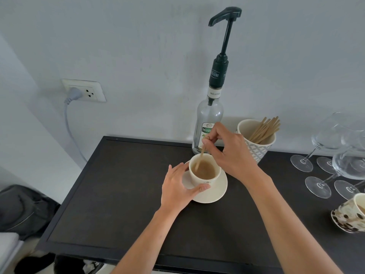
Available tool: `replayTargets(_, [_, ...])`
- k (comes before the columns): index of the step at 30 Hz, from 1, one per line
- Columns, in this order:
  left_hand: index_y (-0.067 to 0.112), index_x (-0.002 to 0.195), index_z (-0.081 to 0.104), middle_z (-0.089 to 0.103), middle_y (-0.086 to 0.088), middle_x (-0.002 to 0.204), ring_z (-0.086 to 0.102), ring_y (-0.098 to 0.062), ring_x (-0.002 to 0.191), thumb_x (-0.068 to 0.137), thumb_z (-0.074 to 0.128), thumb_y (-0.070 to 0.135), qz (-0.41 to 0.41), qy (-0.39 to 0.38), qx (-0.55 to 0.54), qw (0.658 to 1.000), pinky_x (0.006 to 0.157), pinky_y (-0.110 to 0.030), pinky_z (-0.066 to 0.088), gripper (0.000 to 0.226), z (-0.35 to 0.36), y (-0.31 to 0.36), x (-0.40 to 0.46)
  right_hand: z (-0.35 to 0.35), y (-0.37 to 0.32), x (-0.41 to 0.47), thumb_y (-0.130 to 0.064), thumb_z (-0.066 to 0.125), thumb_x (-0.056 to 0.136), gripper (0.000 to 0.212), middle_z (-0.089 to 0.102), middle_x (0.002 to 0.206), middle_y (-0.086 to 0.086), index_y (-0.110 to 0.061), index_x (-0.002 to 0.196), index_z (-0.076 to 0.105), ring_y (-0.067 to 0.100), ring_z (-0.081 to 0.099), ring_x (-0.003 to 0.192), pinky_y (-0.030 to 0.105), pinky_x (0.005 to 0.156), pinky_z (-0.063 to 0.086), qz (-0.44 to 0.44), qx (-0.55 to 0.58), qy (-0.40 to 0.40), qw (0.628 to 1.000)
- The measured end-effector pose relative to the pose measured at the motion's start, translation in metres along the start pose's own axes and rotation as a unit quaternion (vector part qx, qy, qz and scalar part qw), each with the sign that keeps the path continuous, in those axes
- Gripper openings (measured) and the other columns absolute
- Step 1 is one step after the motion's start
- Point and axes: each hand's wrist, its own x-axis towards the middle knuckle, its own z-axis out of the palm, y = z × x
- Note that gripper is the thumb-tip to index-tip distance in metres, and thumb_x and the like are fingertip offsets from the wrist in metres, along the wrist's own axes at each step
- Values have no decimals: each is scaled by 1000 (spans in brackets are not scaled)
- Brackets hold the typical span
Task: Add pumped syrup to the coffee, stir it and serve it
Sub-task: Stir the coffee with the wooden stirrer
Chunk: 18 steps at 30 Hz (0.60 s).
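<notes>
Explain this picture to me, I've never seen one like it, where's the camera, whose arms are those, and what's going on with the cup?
There is only one picture, taken by a wide-angle camera worn on a person's head, looking forward and down, so the two bare arms are the wearer's own. The right hand pinches a wooden stir stick whose lower end sits in the coffee in a cream cup. The left hand holds the cup's side, steadying it on its saucer. All this stands on a dark table. Behind the cup is a syrup bottle with a tall pump, and beside it a holder of spare sticks. Wine glasses stand at the right.
</notes>
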Motion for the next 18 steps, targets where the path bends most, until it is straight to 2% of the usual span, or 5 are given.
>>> replayTargets(4, [25, 129, 58, 57, 5, 136, 10, 23, 114, 55, 71, 75, -2, -1, 1, 1000, 115, -48, 29, 90, 0, 1, -1, 1, 7, 1, -11, 60, 95, 10, 58, 73, 4, -10, 89, 52, 24, 55, 68, 42, 67, 51, -13, -99, 12, 995])
replayTargets(8, [24, 129, 57, 57, 5, 136, 7, 25, 113, 56, 73, 74, 1, -2, 4, 1000, 115, -48, 29, 89, -1, 1, -1, 2, 0, 1, -11, 67, 92, 19, 65, 72, -2, -13, 84, 51, 14, 63, 71, 23, 68, 51, 7, 1, 10, 1000])
replayTargets(12, [25, 129, 57, 56, 6, 136, 4, 27, 113, 56, 73, 73, -4, -1, 5, 1000, 115, -48, 29, 89, 0, 1, 0, 2, 6, 1, -11, 62, 93, 11, 59, 71, 1, -10, 88, 53, 23, 54, 69, 44, 68, 49, -11, -119, 27, 992])
replayTargets(16, [27, 130, 56, 55, 7, 137, 7, 24, 115, 55, 73, 74, -12, -7, 5, 1000, 115, -47, 30, 90, 0, 0, 0, 2, -1, 1, -12, 66, 93, 17, 65, 75, 0, -12, 84, 52, 19, 62, 74, 30, 68, 48, 6, -1, 5, 1000])
replayTargets(18, [26, 129, 57, 56, 7, 137, 8, 23, 114, 56, 74, 74, -12, -6, 5, 1000, 114, -48, 30, 89, 0, 1, 0, 3, 4, 2, -12, 64, 93, 15, 61, 73, 3, -9, 85, 52, 23, 57, 69, 37, 67, 49, 3, -58, 31, 998])
